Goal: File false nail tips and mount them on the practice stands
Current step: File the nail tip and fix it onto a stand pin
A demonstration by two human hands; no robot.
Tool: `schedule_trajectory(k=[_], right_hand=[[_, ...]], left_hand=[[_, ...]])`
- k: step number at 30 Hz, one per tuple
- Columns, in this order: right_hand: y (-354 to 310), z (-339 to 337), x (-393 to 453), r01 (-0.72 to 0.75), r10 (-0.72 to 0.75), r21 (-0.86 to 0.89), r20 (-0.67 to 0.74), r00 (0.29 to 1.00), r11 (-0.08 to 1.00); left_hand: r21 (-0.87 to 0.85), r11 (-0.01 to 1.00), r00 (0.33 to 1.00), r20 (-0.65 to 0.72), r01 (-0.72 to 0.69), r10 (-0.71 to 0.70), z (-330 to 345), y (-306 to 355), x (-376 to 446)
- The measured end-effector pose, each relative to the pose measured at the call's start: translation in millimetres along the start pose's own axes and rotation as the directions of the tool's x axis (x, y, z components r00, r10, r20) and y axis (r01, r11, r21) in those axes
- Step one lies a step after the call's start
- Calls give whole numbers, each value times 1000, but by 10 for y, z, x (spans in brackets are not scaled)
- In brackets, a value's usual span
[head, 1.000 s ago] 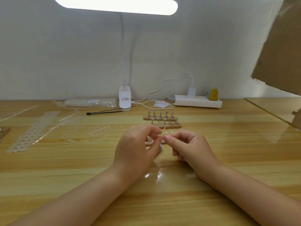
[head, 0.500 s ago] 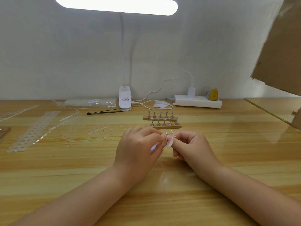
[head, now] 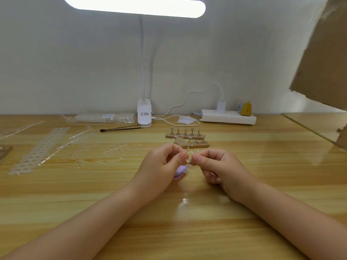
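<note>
My left hand (head: 161, 166) and my right hand (head: 219, 167) meet fingertip to fingertip above the middle of the table. A small clear false nail tip (head: 189, 160) is pinched at the fingertips of my right hand. My left hand is closed on a purple nail file (head: 179, 172), whose end sticks out below its fingers while its thumb and forefinger touch the tip. Just behind the hands stand two wooden practice stands (head: 187, 137) with rows of small metal holders. A pale clear tip (head: 179, 141) sits at the left end of the near row.
Clear sprue strips (head: 114, 150) and a perforated white strip (head: 40, 149) lie at the left. A bag of tips (head: 105, 118), a black stick (head: 120, 128), the lamp clamp (head: 144, 113) and a power strip (head: 228, 117) line the back. Cardboard (head: 323, 59) hangs at the right.
The file's purple end has dropped from between the fingertips to below my left hand. The fingertips of both hands have stayed together on the nail tip.
</note>
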State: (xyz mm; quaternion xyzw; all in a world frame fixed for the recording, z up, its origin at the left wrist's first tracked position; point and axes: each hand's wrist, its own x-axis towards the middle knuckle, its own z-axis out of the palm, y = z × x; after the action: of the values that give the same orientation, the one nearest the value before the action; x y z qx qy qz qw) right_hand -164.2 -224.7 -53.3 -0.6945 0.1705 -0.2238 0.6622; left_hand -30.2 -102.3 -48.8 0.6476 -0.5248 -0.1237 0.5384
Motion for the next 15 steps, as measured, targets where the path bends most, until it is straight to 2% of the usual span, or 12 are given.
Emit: schedule_trajectory(k=[5,10,13,15], right_hand=[[-50,-72,21,-20,15,22,189,982,1000],[-58,-55,19,-22,18,13,242,970,1000],[-49,-71,30,-50,31,81,222,974,995],[-51,-82,37,-71,43,136,198,979,988]], left_hand=[[-181,963,964,210,199,-160,-104,64,55],[-211,944,914,373,252,-160,-144,93,68],[-182,958,926,348,221,-147,-198,106,110],[-166,964,955,250,206,-161,-265,88,163]])
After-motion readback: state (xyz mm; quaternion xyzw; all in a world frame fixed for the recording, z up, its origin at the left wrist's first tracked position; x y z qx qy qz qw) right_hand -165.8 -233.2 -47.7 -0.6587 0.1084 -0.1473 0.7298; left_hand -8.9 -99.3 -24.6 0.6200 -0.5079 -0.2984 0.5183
